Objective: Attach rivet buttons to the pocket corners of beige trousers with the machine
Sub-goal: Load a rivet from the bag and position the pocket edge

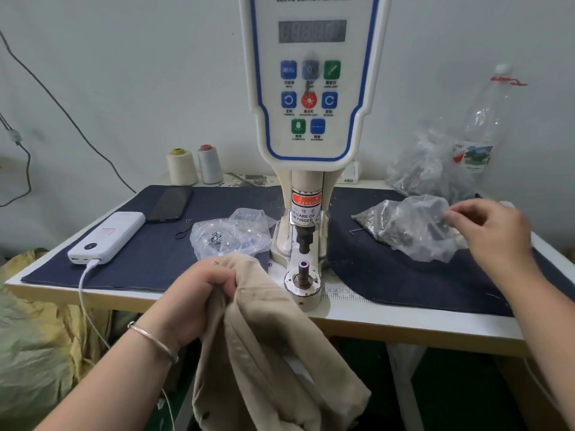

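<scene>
Left hand has a closed grip on a bunched fold of the beige trousers, held at the table front edge just left of the machine; the rest of the trousers hangs down below the edge. Lower die post is bare, with the punch above it, apart. Right hand is over the right side, fingers loosely curled, fingertips at the top of a crumpled plastic bag of small metal parts; cannot tell whether the grip actually pinches the plastic, blurred. A second bag lies left of the machine base, just beyond the left hand. Navy cloth covers the table. On it at left: a white power bank with cable plugged in, a dark phone. Two thread cones at back left, a plastic bottle at back right.
</scene>
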Tool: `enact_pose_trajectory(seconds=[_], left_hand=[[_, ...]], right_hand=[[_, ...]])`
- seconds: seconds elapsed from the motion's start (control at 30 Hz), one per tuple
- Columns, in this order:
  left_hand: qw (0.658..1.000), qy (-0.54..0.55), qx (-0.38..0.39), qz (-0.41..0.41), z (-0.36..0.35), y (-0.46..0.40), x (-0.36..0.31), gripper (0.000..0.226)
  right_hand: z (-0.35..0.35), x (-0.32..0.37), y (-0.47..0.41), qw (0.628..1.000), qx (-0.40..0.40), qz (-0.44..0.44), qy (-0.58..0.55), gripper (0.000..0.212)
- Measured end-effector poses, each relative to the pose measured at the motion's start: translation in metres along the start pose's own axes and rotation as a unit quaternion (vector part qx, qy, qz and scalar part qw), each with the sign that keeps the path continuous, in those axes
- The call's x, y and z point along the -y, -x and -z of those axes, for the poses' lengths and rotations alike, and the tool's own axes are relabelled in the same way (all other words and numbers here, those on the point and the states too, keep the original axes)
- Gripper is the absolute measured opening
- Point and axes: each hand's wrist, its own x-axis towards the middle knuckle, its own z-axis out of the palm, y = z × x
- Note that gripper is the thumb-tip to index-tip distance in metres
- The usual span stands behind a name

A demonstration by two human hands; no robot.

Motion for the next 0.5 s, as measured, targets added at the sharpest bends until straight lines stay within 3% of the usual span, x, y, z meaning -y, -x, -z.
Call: enact_pose_trajectory(seconds=[0.07, 0.17, 0.3, 0.5], left_hand=[[0.997, -0.036, -0.060, -0.042, 0.000, -0.013, -0.001, 0.016], [0.983, -0.113, -0.122, -0.082, -0.003, -0.032, 0.005, 0.018], [0.974, -0.137, -0.146, -0.109, 0.002, -0.044, 0.026, 0.021], [0.982, -0.056, -0.148, -0.106, 0.018, -0.047, 0.031, 0.026]], right_hand=[[0.000, 0.026, 0.024, 0.985, -0.018, -0.071, -0.154, 0.011], [-0.023, 0.069, 0.064, 0.894, 0.080, -0.198, -0.393, 0.012], [-0.055, 0.105, 0.097, 0.769, 0.230, -0.360, -0.475, 0.003], [-0.081, 0.124, 0.100, 0.656, 0.270, -0.459, -0.535, 0.006]])
